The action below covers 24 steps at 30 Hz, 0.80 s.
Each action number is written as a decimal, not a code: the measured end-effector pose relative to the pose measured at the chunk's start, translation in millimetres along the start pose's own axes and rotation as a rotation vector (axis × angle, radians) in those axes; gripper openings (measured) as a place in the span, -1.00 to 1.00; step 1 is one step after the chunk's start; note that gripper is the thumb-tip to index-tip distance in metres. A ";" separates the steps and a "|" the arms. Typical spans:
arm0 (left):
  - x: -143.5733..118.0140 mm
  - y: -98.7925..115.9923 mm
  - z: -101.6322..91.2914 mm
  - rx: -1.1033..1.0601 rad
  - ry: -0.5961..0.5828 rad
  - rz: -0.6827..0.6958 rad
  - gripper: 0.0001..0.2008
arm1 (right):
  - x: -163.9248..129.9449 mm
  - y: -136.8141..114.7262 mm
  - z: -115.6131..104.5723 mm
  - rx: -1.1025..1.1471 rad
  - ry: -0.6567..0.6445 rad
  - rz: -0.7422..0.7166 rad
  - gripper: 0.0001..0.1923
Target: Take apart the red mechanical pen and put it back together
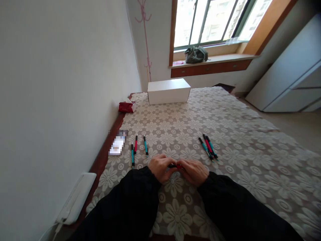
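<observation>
My left hand [162, 167] and my right hand [193, 170] meet over the near middle of the table. Between them is a red and black pen [179, 166], mostly covered by my fingers. The left fingers pinch its black part, while the right fingers close round the red part. Left of my hands lie a teal pen [132, 154], a red pen [135, 144] and another teal pen [145, 145], spaced apart. To the right, a teal pen [205, 148], a red pen [208, 144] and one more teal pen [212, 146] lie close together, slanting.
A flowered cloth [173, 124] covers the table. At its far end stands a white box [169, 95], with a red tissue pack [126, 107] to the left. A blurred phone-like rectangle [117, 144] lies near the left wall. A white power strip [80, 197] sits by that edge.
</observation>
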State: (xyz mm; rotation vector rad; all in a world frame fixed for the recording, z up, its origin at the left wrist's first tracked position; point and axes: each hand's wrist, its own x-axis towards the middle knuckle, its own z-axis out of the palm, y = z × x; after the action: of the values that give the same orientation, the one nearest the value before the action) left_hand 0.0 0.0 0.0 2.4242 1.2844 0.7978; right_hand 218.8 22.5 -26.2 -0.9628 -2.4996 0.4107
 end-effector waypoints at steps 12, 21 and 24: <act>2.1 -1.0 0.6 0.011 -0.021 -0.031 -0.79 | 3.4 -2.7 -2.0 -0.060 0.062 -0.067 -0.74; 2.3 -2.3 1.6 0.088 -0.027 0.002 -0.71 | 4.8 -8.9 -5.3 -0.145 0.137 -0.138 -0.81; 3.0 -1.7 2.0 0.126 -0.034 0.007 -0.64 | 5.6 -9.5 -6.8 -0.206 0.148 -0.176 -0.77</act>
State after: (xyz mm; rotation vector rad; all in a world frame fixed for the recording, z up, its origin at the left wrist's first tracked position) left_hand 1.4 3.5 -1.4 2.5300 1.3518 0.6935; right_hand 213.1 20.3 -14.8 -0.8065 -2.4985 0.0255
